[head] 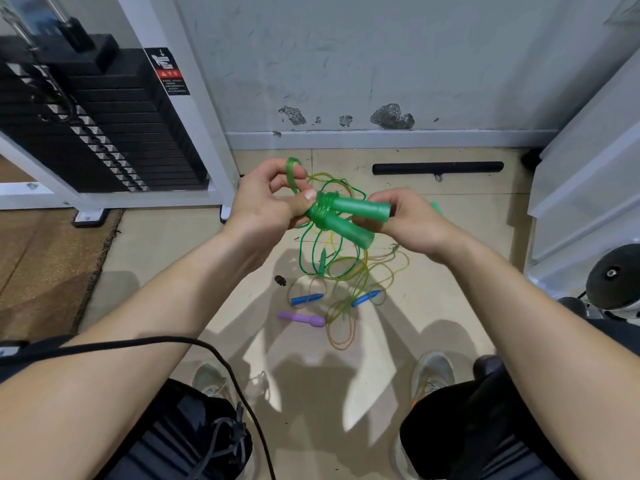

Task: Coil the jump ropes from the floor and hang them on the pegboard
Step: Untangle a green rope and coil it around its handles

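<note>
One weight stack (pixel 104 126) fills the far left, and one black bar (pixel 438 168) lies on the floor (pixel 166 244) by the far wall. Two shoes (pixel 211 379) show at the near edge. A pile (pixel 346 271) of loose cords, green and yellowish, lies mid-floor between the shoes and the wall. In it are two blue handles (pixel 306 298), one purple handle (pixel 301 317) nearest, and one small green handle (pixel 322 261). The green rope (pixel 320 209) is held above the pile, its cord wound round its two big handles (pixel 360 209). The left hand (pixel 266 199) pinches one cord loop, with its thumb on the windings. The right hand (pixel 412 220) grips the handles' right ends.
</note>
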